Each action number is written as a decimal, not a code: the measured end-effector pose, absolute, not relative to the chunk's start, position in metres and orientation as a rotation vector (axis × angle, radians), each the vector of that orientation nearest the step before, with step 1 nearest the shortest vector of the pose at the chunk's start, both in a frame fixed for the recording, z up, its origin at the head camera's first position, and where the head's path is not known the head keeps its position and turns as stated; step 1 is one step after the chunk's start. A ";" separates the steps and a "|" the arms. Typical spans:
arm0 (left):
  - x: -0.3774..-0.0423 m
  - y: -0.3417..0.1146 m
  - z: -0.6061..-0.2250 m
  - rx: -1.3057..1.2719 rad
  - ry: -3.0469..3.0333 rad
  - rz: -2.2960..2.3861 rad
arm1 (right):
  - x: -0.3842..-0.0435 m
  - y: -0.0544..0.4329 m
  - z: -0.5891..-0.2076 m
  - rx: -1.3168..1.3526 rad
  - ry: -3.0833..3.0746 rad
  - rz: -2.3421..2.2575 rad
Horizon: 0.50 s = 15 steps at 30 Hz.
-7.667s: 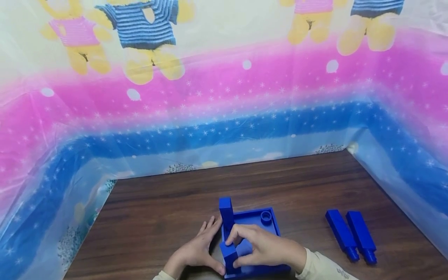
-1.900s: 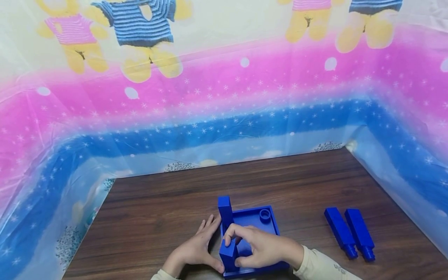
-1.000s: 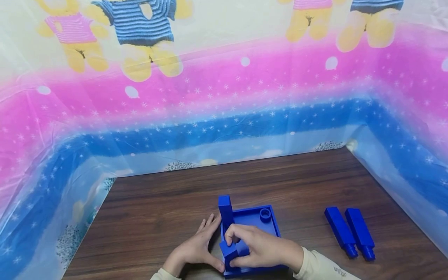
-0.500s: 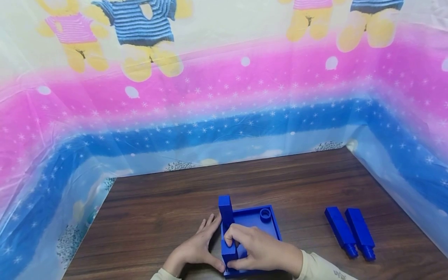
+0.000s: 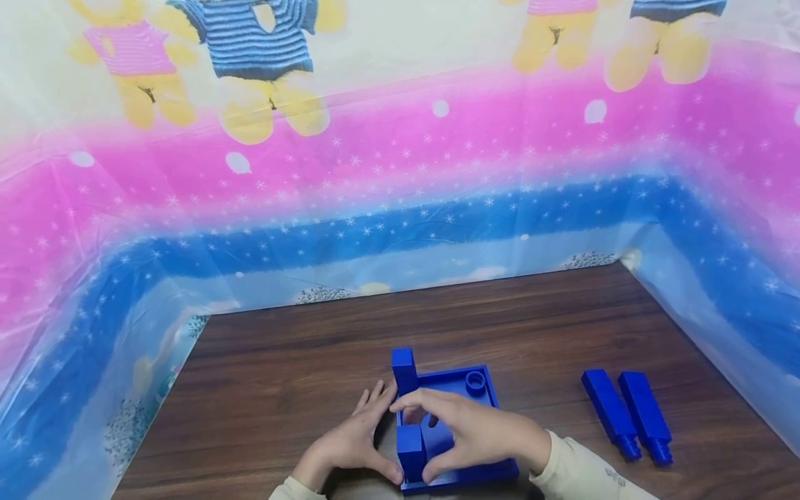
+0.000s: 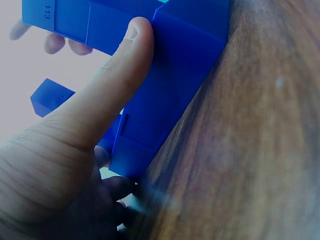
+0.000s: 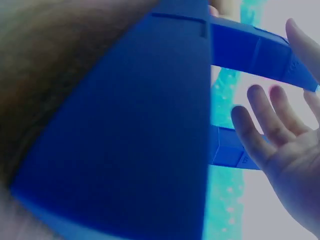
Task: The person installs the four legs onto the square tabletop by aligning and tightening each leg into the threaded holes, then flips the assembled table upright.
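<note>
A square blue tray-like base (image 5: 494,473) with a raised rim lies on the table. One blue post (image 5: 404,367) stands upright at its far left corner, another, the nearer post (image 5: 410,444), at its near left corner. My left hand (image 5: 350,441) spreads along the base's left side, its fingertips by the far post. In the left wrist view, the left thumb (image 6: 135,55) rests at the corner where base and post meet. My right hand (image 5: 475,430) hovers over the base, thumb beside the nearer post and fingers extended above and beyond it, holding nothing.
At the base's far right corner sits a round blue socket (image 5: 475,383). Two loose blue posts with stepped round ends, a left one (image 5: 609,410) and a right one (image 5: 646,417), lie on the wooden table (image 5: 300,368). A patterned cloth (image 5: 375,208) walls the back and sides.
The right hand was gripping and turning the nearer post; its fingers have now let go and spread. That post, askew a second ago, stands squared with the base. The left hand stays put.
</note>
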<state>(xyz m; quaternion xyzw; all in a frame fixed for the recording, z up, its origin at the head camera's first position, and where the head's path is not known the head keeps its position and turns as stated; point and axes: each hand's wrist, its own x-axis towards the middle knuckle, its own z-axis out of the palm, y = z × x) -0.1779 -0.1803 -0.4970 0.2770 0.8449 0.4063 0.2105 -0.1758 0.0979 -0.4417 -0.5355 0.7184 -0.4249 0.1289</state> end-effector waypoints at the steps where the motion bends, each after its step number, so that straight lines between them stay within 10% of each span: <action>1: -0.178 -0.180 -0.497 0.772 2.351 1.127 | -0.178 0.099 -0.441 -1.574 2.052 -1.236; 15: -0.179 -0.177 -0.495 0.797 2.375 1.120 | -0.181 0.092 -0.444 -1.539 1.813 -1.243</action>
